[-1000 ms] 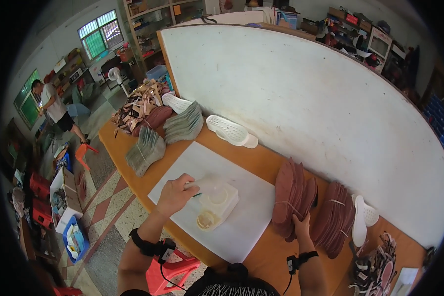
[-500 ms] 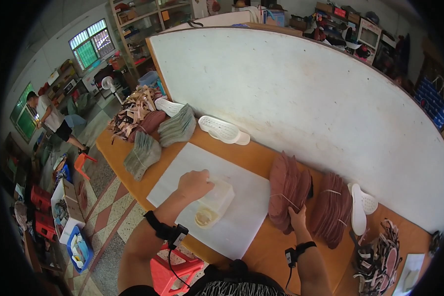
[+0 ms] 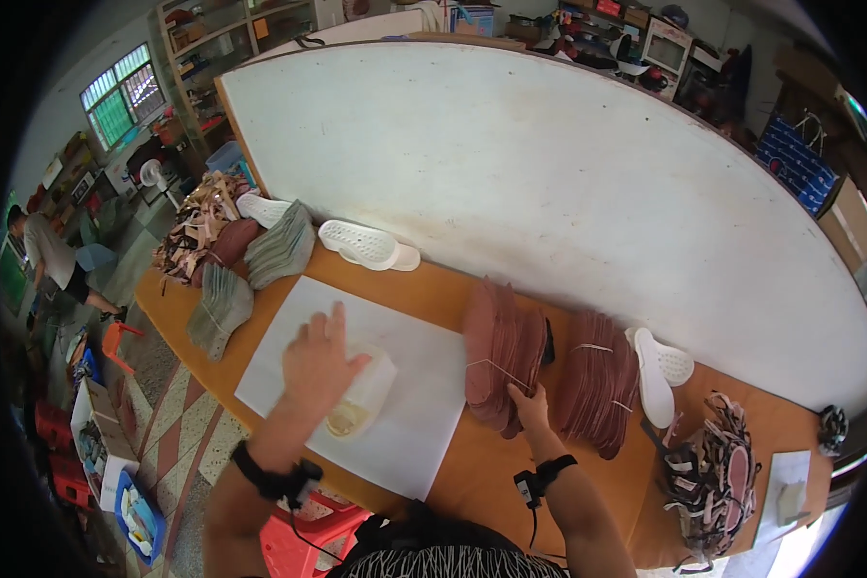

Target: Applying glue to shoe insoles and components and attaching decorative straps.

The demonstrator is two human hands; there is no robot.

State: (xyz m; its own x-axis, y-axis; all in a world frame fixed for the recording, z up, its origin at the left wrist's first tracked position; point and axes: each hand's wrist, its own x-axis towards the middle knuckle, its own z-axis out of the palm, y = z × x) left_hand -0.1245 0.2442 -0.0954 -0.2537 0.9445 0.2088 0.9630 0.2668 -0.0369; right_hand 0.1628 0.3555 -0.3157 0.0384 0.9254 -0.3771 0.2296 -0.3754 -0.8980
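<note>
My left hand point(image 3: 316, 364), its fingers spread, is over the white sheet point(image 3: 419, 424) beside a translucent plastic container point(image 3: 380, 378). The hand hides part of the container; a yellowish, rounded opening shows at its near end. My right hand point(image 3: 533, 409) has its fingers closed on the near right edge of a tied bundle of reddish-brown insole-shaped pieces point(image 3: 499, 352). A thin string crosses that bundle just by the fingers. To its right lies a second tied reddish-brown bundle point(image 3: 595, 380).
Along the white partition point(image 3: 549, 164) lie a pair of white shoe soles point(image 3: 368, 245), grey-green bundles point(image 3: 281, 243) and another white sole pair point(image 3: 654, 385). Heaped straps point(image 3: 202, 220) occupy the table's far left, strappy uppers point(image 3: 718, 482) its right. Below is a red stool point(image 3: 303, 539).
My left hand has opened from a closed grip at the container and its fingers now spread. The right hand stays on the bundle. The whole view has shifted, moving things leftward.
</note>
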